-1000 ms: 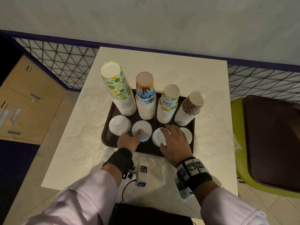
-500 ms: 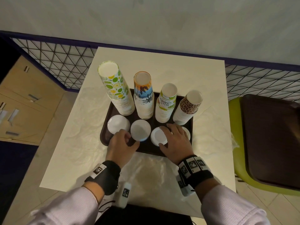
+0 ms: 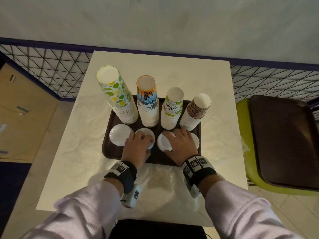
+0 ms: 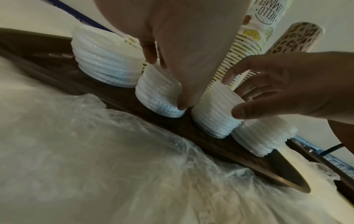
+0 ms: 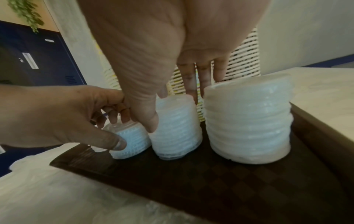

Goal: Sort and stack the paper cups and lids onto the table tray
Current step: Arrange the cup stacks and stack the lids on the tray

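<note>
My left hand (image 3: 137,149) is gripping the second lid stack (image 3: 146,135); my right hand (image 3: 181,147) is clasping the third lid stack (image 3: 164,144). Both stacks are standing on the tray (image 3: 110,152), in front of the cup stacks (image 3: 148,107).

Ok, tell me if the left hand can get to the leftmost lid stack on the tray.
Probably yes: the left hand grips the neighbouring stack, and the leftmost lid stack stands right beside it, uncovered.
</note>
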The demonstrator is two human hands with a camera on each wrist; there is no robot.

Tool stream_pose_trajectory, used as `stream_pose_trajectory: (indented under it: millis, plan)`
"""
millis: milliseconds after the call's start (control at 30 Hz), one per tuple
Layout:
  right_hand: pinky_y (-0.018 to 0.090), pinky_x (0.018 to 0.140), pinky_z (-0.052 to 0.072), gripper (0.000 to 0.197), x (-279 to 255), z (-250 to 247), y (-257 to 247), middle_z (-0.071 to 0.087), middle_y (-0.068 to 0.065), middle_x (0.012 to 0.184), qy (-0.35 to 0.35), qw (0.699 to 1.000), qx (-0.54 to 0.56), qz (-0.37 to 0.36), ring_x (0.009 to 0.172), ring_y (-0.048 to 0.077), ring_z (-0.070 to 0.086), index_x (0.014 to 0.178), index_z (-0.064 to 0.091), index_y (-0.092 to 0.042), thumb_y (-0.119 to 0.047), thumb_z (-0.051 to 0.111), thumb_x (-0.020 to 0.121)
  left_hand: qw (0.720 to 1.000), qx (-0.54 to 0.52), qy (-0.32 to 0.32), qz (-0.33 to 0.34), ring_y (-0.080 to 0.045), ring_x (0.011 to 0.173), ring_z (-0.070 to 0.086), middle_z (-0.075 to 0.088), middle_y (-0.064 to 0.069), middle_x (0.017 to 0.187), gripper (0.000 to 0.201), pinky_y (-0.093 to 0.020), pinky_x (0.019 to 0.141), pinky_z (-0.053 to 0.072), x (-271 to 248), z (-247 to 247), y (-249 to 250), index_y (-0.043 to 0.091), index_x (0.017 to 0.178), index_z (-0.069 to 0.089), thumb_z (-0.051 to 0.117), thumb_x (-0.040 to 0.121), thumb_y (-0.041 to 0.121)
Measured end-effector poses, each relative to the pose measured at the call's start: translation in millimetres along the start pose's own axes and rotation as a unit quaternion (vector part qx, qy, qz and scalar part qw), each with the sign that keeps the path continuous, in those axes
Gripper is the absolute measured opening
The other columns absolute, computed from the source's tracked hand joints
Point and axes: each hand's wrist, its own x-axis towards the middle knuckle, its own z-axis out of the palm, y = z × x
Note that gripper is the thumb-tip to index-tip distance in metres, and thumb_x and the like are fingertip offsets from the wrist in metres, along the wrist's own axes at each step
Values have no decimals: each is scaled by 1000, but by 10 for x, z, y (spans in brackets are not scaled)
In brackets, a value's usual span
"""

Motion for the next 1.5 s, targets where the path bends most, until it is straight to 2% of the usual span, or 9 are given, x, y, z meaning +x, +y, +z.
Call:
stream_pose_trajectory:
  millis: [133,233,367,500,667,1000,1133,1333,1500]
  plan:
    - [45,110,36,69,-38,-34,-34,57,5,126,16,1000,6,-5,122,32,50,139,49,-32,-48,73,76,1000,10,3,-1,-31,118,48,53,-5,128,52,-43,97,48,4,-27,8,28,129,61,81,82,37]
    - [48,105,41,75,-216,-109,-1,53,9,132,89,995,51,8,125,34,47,139,52,-26,-50,72,72,999,-23,29,5,-31,111,50,53,-6,122,61,-44,91,48,-7,-76,65,25,124,62,86,72,45]
    - [39,104,39,82,-538,-124,283,50,10,136,197,963,160,88,123,31,45,140,50,-15,-40,79,67,995,-73,29,57,-26,120,47,48,-1,131,75,-43,104,45,22,-103,183,31,135,52,84,70,53]
    - [39,105,45,89,-629,61,551,40,5,145,129,961,204,132,129,27,43,148,39,-27,-38,83,71,994,-68,-4,89,-24,122,42,43,2,140,73,-42,106,44,126,-89,389,36,139,51,82,74,53]
    - [42,97,53,63,-520,234,605,38,9,148,93,977,168,95,127,33,47,134,47,-32,-35,81,81,995,-43,-29,83,-29,129,39,41,0,146,57,-46,108,43,203,-16,508,35,130,59,82,79,45]
    - [45,92,56,60,-445,371,587,41,14,142,111,976,172,79,120,37,52,133,50,-32,-21,80,82,996,-37,3,86,-31,129,40,45,0,143,40,-48,107,45,247,59,447,34,118,69,82,81,39]
    - [46,90,57,60,-418,366,560,41,14,141,115,975,171,78,119,37,52,132,48,-33,-22,80,82,995,-54,17,85,-33,124,42,47,-1,139,39,-50,102,48,246,70,466,32,114,70,85,78,36]
    - [47,90,57,66,-445,334,530,36,13,147,115,973,184,84,121,39,51,133,47,-31,-28,83,78,995,-66,23,71,-31,128,41,44,-2,141,57,-48,106,46,220,50,456,28,128,64,86,77,42]
    - [45,96,55,80,-361,307,441,34,9,149,119,958,215,148,129,34,46,140,38,-24,-36,85,75,995,-77,18,54,-28,127,37,39,-3,143,63,-43,106,45,195,21,479,30,130,60,86,75,46]
